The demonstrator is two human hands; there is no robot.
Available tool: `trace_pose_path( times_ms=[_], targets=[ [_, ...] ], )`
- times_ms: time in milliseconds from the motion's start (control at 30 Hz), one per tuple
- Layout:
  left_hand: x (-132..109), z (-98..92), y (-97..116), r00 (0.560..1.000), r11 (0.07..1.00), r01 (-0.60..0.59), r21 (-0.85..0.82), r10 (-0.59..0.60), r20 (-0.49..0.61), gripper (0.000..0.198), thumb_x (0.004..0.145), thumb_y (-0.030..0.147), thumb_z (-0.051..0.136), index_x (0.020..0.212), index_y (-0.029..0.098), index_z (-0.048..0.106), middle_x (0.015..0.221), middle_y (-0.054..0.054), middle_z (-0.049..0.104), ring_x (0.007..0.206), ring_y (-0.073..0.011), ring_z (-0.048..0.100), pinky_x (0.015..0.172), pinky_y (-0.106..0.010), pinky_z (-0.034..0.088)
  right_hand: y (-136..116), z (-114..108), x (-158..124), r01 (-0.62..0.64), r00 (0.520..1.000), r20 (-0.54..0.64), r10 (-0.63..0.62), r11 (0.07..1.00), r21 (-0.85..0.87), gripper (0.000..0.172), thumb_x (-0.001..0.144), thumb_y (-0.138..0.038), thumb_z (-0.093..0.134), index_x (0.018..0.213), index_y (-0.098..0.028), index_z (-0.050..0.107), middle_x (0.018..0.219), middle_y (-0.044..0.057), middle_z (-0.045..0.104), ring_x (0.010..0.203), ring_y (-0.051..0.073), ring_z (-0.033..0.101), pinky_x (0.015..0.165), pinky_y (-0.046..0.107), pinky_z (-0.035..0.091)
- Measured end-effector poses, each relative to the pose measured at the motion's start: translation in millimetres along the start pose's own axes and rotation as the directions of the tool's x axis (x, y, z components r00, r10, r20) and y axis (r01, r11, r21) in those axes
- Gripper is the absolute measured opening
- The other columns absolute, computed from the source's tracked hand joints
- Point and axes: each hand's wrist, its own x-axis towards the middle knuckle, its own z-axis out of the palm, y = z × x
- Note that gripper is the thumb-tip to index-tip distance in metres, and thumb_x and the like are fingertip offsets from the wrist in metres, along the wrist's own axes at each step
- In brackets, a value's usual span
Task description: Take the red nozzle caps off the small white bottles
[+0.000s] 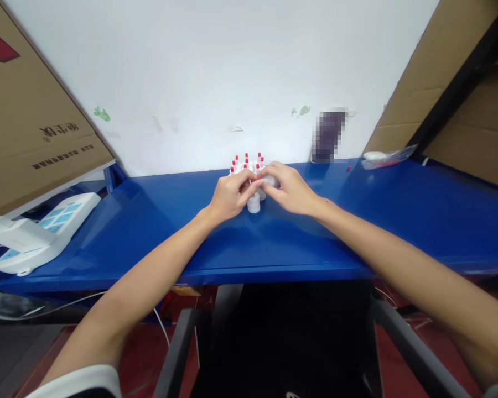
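Both my hands meet at the middle of the blue table (274,237), near its far edge. My left hand (231,193) is closed, its fingers pinched on a small white bottle (254,203) with a red cap. My right hand (288,188) is closed too, its fingertips pressed to the same bottle's top from the right. Just behind my fingers stands a cluster of several small white bottles with red caps (247,162), close to the white wall.
A white electronic scale (37,232) lies at the table's left end. Cardboard boxes lean at the left (29,110) and right (460,94). A clear plastic bag (388,156) lies at the far right of the table. A dark chair frame (274,331) shows below the table.
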Motion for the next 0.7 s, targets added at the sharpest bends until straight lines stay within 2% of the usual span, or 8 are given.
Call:
trace_pose_path(
  times_ms=[100,267,433,567,700],
  targets=[
    [0,-0.7,-2,0.997,0.995,-0.074,0.063,0.074,-0.003,0.028,0.103,0.042,0.054,0.094,0.017,0.065,0.064,0.002,0.063,0.054,-0.0077,0.054,0.056,-0.021,0.041,0,-1,-1,0.05,0.999,0.003,-0.05,0.998,-0.031,0.02,0.098,-0.028,0.041,0.097,-0.021,0.059,0.095,0.007,0.057,0.085,0.021,0.055,0.08,0.037,0.043],
    [2,-2.2,-4,0.986,0.975,-0.165,0.151,0.164,0.021,0.026,0.105,0.039,0.051,0.1,0.017,0.065,0.08,-0.003,0.072,0.064,-0.0094,0.063,0.062,-0.021,0.047,-4,-5,-4,0.068,0.996,0.059,-0.061,0.991,-0.117,0.016,0.097,-0.026,0.041,0.097,-0.022,0.057,0.098,0.007,0.056,0.084,0.022,0.053,0.076,0.037,0.043],
    [3,-4.2,-6,0.97,0.95,-0.245,0.191,0.239,0.053,0.022,0.105,0.034,0.051,0.101,0.017,0.064,0.086,-0.004,0.073,0.071,-0.0114,0.066,0.066,-0.023,0.049,-11,-8,-5,0.049,0.994,0.11,-0.028,0.981,-0.19,0.021,0.095,-0.039,0.049,0.103,-0.021,0.056,0.104,0.009,0.058,0.082,0.023,0.053,0.071,0.036,0.042],
    [5,-6.3,-7,0.962,0.946,-0.271,0.179,0.262,0.074,0.021,0.105,0.032,0.051,0.101,0.018,0.065,0.089,-0.005,0.073,0.077,-0.0129,0.067,0.07,-0.025,0.052,-12,-9,-6,0.039,0.994,0.107,-0.018,0.979,-0.198,0.03,0.096,-0.049,0.047,0.105,-0.022,0.056,0.105,0.009,0.062,0.084,0.023,0.055,0.072,0.036,0.041],
    [4,-5.7,-7,0.95,0.935,-0.313,0.17,0.307,0.061,0.018,0.104,0.026,0.05,0.105,0.018,0.067,0.097,-0.007,0.075,0.086,-0.014,0.071,0.075,-0.026,0.056,-10,-9,-6,0.005,0.997,0.077,0.008,0.987,-0.164,0.032,0.097,-0.05,0.047,0.106,-0.022,0.057,0.103,0.009,0.066,0.086,0.024,0.058,0.075,0.036,0.042]
  ],
)
